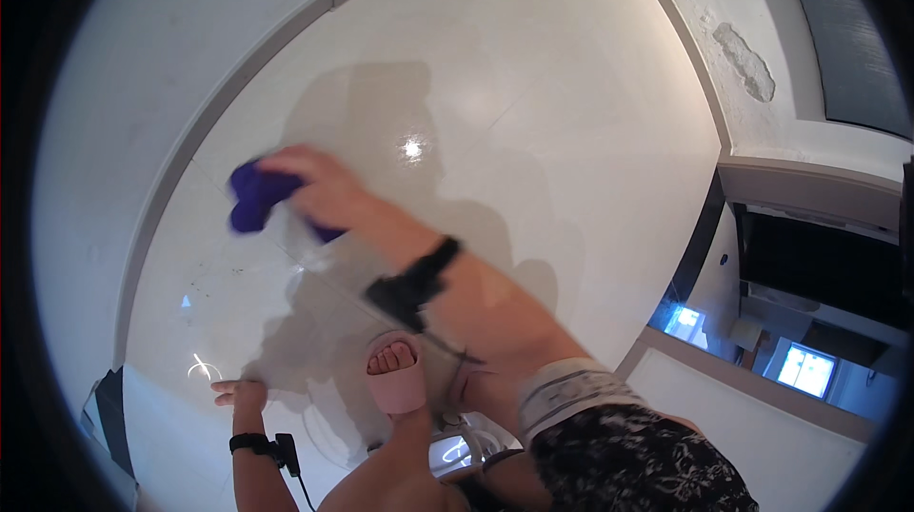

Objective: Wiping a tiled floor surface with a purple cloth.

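A crumpled purple cloth is held in my right hand, stretched out over the glossy cream tile floor. The hand and cloth are blurred, and whether the cloth touches the floor is hard to tell. Lower left, my left hand is nearest the floor by a bright reflection, its fingers extended and slightly apart. It holds nothing visible. Several small dark specks mark the floor between the two hands. Both wrists wear black straps with small devices; a cable hangs from each.
A grey baseboard curves along the left wall. Pink slippers are on my feet, with a partly hidden shiny object beside them. At right, a wall has chipped plaster; a doorway beyond shows a large black screen.
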`<state>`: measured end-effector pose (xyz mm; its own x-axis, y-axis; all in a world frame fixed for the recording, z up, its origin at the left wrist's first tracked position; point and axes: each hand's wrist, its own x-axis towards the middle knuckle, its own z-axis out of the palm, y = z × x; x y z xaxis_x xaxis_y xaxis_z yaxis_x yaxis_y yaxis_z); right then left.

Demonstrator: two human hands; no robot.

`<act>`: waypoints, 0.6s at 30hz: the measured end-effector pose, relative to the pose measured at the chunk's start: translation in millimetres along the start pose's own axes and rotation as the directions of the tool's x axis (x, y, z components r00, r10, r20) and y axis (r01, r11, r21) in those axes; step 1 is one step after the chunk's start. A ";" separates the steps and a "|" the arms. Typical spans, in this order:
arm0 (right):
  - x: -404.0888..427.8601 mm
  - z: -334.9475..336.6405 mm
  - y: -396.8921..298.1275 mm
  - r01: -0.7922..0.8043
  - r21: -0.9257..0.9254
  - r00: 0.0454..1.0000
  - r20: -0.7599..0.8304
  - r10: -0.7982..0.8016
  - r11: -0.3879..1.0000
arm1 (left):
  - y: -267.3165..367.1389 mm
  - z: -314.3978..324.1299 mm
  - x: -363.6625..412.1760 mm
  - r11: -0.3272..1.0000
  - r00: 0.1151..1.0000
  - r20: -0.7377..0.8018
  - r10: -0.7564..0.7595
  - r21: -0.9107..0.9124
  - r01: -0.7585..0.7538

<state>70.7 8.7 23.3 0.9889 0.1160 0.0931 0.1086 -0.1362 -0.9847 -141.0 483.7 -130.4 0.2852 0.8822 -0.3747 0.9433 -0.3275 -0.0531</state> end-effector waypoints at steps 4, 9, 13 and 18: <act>-93.7 -193.3 -10.4 -0.212 -0.262 0.960 -0.234 0.151 0.941 | 34.0 13.7 -66.9 0.986 0.996 0.074 0.048 0.156 -0.059; -199.0 -324.1 36.2 -0.641 -0.162 0.547 -0.782 0.299 0.750 | 85.2 -49.7 -142.7 0.951 0.951 0.309 0.014 0.290 -0.109; -198.3 -288.8 68.8 -0.954 -0.133 0.196 -0.955 0.223 0.269 | 76.7 -51.9 -128.9 0.915 0.964 0.266 -0.023 0.393 -0.087; -94.4 -298.1 69.1 -0.919 -0.316 0.361 -0.914 0.184 0.234 | 89.6 -54.0 -148.5 0.873 0.953 0.301 -0.033 0.473 -0.120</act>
<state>15.1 -305.0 -9.7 0.4700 -0.8826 -0.0131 -0.8517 -0.4496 -0.2693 -89.7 341.7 -29.5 0.1899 0.7494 -0.6343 0.7092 -0.5515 -0.4392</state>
